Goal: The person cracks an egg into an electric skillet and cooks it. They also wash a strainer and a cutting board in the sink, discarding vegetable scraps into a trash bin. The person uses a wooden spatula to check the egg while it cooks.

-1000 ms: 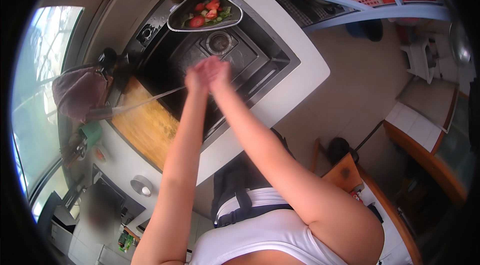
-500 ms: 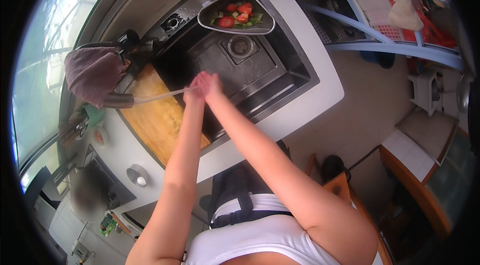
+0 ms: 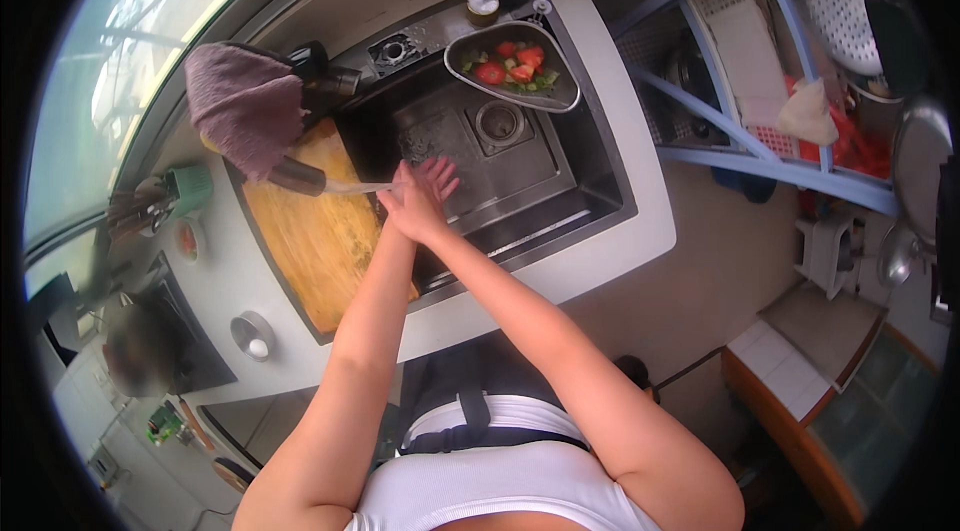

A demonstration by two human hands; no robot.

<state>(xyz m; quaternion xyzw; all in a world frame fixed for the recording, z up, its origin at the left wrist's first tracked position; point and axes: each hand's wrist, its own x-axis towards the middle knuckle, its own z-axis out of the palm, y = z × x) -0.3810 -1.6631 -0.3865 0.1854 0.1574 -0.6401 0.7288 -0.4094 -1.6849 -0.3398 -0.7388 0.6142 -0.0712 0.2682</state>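
Note:
Under the tap's stream, my two hands meet over the near left side of the dark sink [image 3: 520,216]. The right hand [image 3: 415,211] lies across the left, palm against it, so part of the left is hidden. Fingers of my left hand [image 3: 442,177] reach out beyond it, spread and wet. Water [image 3: 358,188] runs sideways from the tap spout [image 3: 297,176] onto them. A pinkish cloth [image 3: 245,106] is draped over the tap. Neither hand holds an object.
A strainer basket [image 3: 572,96] with cut tomato and greens [image 3: 520,66] sits at the sink's far corner. Left of the sink lies a wooden cutting board [image 3: 310,241]. A small bowl [image 3: 252,335] with an egg stands on the counter. Blue-framed shelving [image 3: 780,166] is at right.
My hands have gone from cupped side by side to the right crossing over the left, the left fingers now spread. The view has shifted, so the sink and basket appear farther right.

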